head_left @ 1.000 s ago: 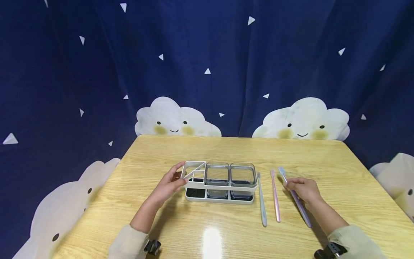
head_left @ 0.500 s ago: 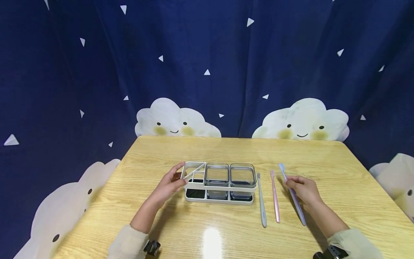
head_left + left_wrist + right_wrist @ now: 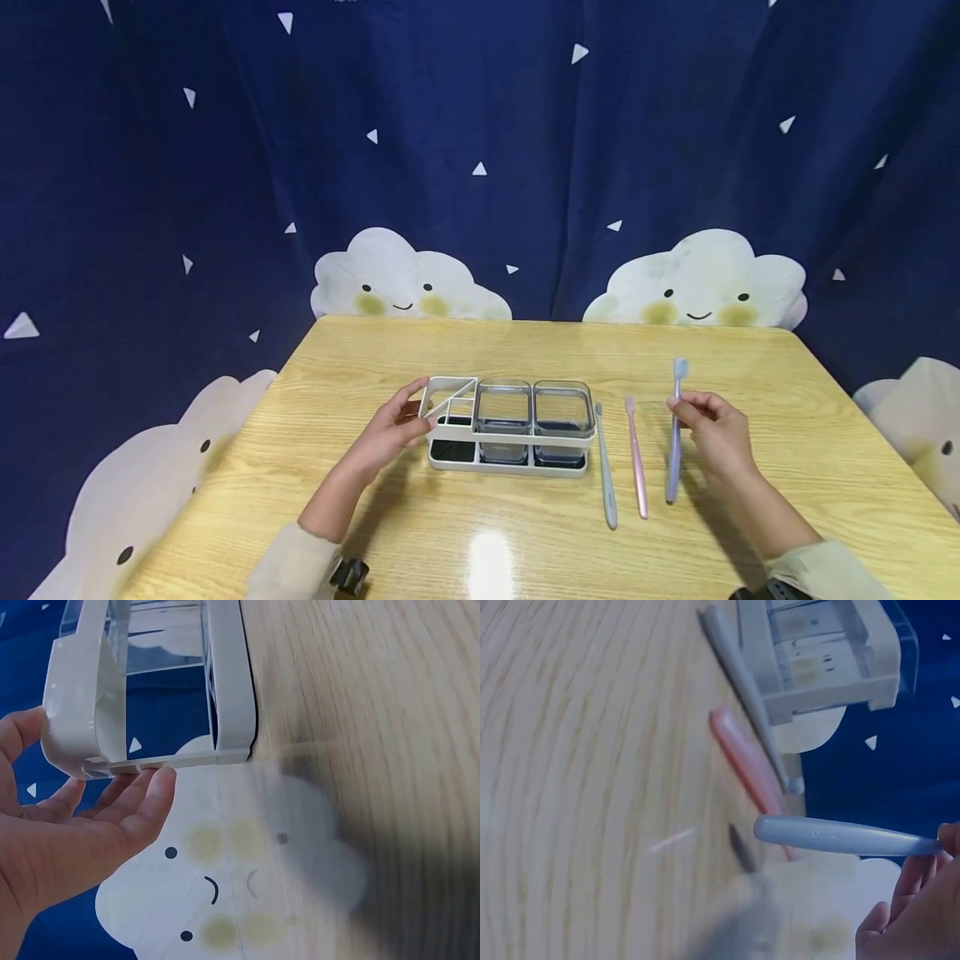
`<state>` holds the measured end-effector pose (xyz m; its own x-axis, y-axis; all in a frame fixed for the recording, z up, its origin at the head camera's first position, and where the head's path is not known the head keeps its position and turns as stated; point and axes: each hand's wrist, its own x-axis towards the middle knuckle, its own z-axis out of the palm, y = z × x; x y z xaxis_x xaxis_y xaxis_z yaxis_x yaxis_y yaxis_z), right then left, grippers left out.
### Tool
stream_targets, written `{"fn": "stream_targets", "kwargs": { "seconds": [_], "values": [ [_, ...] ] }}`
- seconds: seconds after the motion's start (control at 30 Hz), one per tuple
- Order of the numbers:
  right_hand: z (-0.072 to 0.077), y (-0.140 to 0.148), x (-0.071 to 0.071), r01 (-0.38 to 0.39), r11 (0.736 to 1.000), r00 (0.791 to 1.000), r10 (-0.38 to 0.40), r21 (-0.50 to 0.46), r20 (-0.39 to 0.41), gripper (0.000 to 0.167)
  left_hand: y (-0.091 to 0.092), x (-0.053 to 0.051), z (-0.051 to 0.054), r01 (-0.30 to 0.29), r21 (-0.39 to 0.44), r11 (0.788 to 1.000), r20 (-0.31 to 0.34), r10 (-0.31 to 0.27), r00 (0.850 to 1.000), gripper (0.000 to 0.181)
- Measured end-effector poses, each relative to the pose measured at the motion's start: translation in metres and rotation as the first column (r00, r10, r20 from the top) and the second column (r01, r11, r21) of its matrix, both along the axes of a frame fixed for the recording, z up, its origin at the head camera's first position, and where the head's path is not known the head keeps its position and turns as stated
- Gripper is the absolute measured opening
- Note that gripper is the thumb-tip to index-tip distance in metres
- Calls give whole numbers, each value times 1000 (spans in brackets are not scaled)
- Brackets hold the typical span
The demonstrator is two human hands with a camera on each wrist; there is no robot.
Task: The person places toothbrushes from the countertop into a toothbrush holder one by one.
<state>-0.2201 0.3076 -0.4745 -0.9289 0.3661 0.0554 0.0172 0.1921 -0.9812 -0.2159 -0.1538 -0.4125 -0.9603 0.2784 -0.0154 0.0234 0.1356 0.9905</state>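
My left hand (image 3: 390, 425) grips the left end of a white toothbrush holder (image 3: 510, 468), thumb at the front and fingers round the side. Two clear square cups (image 3: 504, 400) sit in its middle and right bays; the divided left bay shows no cup. In the left wrist view, fingertips touch the end of the holder (image 3: 79, 712). My right hand (image 3: 720, 433) pinches a bluish-purple toothbrush (image 3: 674, 458) near its neck, bristle head up. The right wrist view shows this toothbrush (image 3: 832, 835) raised off the table, its handle end free.
A pink toothbrush (image 3: 637, 467) and a grey-blue toothbrush (image 3: 607, 475) lie on the wooden table (image 3: 420, 533) between the holder and my right hand. Behind the table hangs a dark blue curtain (image 3: 420, 67) with cloud shapes.
The bluish-purple toothbrush has been lifted from the table and turned from a slant to nearly upright, its lower end swinging left. My left hand and the holder stay in place.
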Motion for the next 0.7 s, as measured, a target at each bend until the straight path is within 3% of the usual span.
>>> {"fn": "stream_targets", "kwargs": {
  "seconds": [0.17,0.27,0.33,0.53,0.6,0.7],
  "values": [
    [-20,10,-13,17,998,993,-25,-64,-115,40,-2,0,0,18,5,1000,2,-18,1000,66],
    [-18,8,-13,12,995,986,-28,-97,-162,35,-3,0,1,23,8,1000,-3,-23,1000,66],
    [-7,1,-7,11,993,983,-31,-114,-181,30,-3,1,2,25,11,1000,-6,-24,1000,65],
    [49,-34,24,-21,979,965,-33,-203,-261,16,-3,0,3,48,12,999,-1,-48,999,66],
    [54,-38,28,-48,967,956,-29,-251,-294,13,-4,-1,4,64,-6,998,-17,-64,998,66],
    [61,-43,31,-66,970,952,-8,-232,-305,12,-6,-3,3,77,-32,996,-46,-79,996,65]
  ]
}}
